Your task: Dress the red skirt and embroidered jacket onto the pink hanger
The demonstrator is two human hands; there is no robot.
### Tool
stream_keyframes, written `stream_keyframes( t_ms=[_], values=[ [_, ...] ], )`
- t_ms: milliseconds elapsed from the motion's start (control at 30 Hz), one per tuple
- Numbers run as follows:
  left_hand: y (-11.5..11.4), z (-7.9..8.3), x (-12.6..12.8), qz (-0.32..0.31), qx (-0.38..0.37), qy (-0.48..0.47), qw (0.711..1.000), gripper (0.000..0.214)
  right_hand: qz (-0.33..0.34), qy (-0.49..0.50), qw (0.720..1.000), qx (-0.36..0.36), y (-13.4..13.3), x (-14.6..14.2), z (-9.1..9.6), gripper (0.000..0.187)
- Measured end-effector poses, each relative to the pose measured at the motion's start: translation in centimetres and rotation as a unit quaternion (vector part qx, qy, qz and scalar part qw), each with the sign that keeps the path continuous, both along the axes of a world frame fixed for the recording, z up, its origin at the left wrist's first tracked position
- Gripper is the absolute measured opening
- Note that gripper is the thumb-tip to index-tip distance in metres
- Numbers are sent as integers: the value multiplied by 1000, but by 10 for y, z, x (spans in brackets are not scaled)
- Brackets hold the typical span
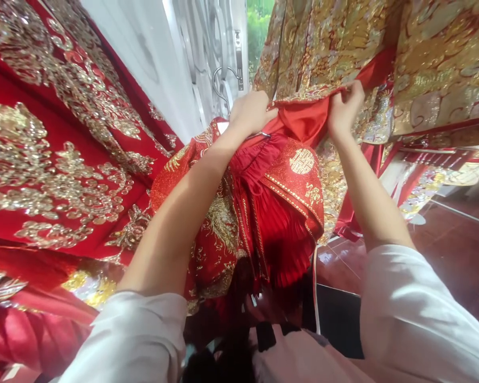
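Observation:
A red garment with gold embroidery [303, 186] hangs in front of me, with a finely pleated red skirt part [287, 239] below. Its wire hanger hook [219, 88] shows just behind my left hand [252, 113]. That hand is closed on the gathered top of the garment; its fingertips are partly hidden. My right hand [346, 109] pinches the gold-trimmed upper edge of the same garment and holds it out to the right. Smooth red lining [307, 119] shows between the two hands. A short dark rod-like piece [261, 135] lies just under my left hand.
Red clothing with dense gold sequin work [56, 175] hangs close on the left. Gold brocade clothing [435, 69] hangs on the right. Behind stands a white metal grille [199, 48]. Reddish floor tiles [455, 234] show at lower right.

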State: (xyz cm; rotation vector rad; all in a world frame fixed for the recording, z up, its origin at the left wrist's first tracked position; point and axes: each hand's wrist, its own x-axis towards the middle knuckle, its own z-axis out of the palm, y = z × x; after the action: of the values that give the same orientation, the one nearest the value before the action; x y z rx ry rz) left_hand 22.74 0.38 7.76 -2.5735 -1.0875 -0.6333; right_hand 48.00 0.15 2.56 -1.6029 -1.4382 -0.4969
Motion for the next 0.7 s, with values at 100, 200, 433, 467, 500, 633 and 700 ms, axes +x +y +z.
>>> stream_keyframes(
  t_ms=[100,200,433,467,500,633,700],
  values=[
    [2,-1,2,11,27,-40,999,44,-78,16,996,-36,-22,-1,-17,39],
    [-1,3,0,-2,-12,-12,1000,46,-69,-53,990,-107,-61,7,-23,30],
    [-65,-35,-8,-214,92,44,972,51,-129,-101,974,-158,-97,13,-14,33],
    [-71,-48,-7,-235,105,61,964,51,-112,-98,974,-169,-97,10,-13,33],
    [-74,-62,-5,-241,105,65,963,52,-94,-92,977,-167,-99,7,-10,32],
    [-59,-95,8,-213,76,17,974,60,-12,-87,995,-38,-139,-24,16,24],
    [-49,-97,16,-199,50,-4,979,56,22,-116,993,32,-173,-56,25,32]
  ],
)
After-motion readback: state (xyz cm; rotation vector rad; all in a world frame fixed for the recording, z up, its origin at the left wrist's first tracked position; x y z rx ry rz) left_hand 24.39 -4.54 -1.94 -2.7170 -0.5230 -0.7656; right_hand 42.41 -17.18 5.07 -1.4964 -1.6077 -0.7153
